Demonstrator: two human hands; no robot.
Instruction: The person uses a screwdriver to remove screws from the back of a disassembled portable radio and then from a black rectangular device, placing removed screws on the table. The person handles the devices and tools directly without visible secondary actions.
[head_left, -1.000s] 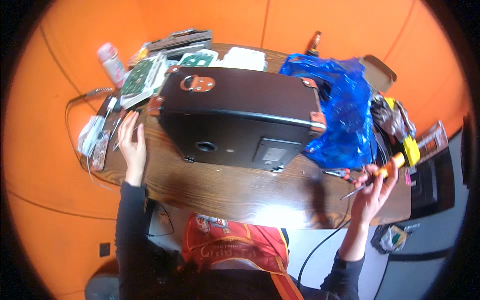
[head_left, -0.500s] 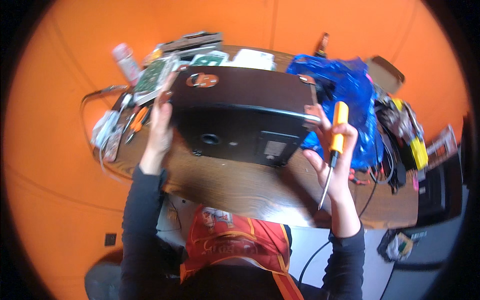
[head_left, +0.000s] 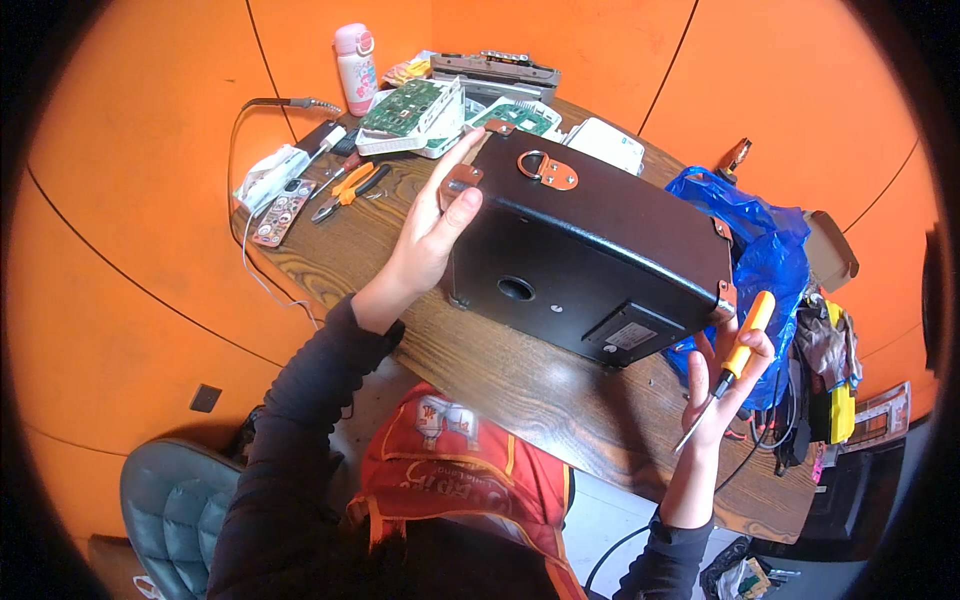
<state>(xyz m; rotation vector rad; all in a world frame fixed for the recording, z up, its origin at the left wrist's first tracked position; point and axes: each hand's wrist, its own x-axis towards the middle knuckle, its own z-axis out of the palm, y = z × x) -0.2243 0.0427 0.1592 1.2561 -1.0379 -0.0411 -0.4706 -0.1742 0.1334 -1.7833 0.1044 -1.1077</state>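
Note:
A black box-shaped speaker (head_left: 590,270) with brown corner guards, a metal ring on a brown patch, a round port and a recessed labelled panel is held tilted over the table, its right end lower. My left hand (head_left: 430,235) grips its left end, thumb on the near face and fingers along the upper corner. At the right end, my right hand (head_left: 715,400) has a yellow-handled screwdriver (head_left: 745,345) between its fingers, the shaft slanting down to the left. Some of that hand's fingers reach to the speaker's lower right corner; their contact is partly hidden.
Orange-handled pliers (head_left: 350,190) and a small circuit board (head_left: 283,212) lie at left on the wooden table (head_left: 470,345). Behind are green circuit boards in white housings (head_left: 410,110) and a pink bottle (head_left: 355,70). A blue plastic bag (head_left: 770,250) and gloves (head_left: 832,340) sit right.
The view has turned, so the scene sits differently in the picture. The speaker now slants down to the right, still between my hands; the screwdriver stays in my right hand.

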